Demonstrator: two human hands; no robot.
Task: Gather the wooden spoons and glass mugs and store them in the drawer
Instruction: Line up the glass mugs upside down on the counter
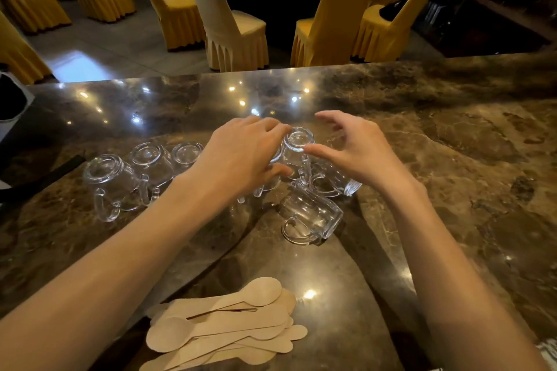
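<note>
**Glass mugs clustered mid-counter**

Clear, handled glass mugs [297, 147] crowd the marble counter [452, 159]: at least seven, most upside down, two tipped over. The left hand [244, 156] curves over some, grip unclear. The right hand [355, 153] is spread beside them. Nearer, pale wooden spoons [223, 325] overlap in one pile, too stacked to count.

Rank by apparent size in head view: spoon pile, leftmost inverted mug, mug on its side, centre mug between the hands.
1. spoon pile, largest, also nearest the camera.
2-3. leftmost inverted mug and mug on its side: alike, unranked.
4. centre mug, between left hand and right hand: smallest-looking, but farther, partly covered.
</note>
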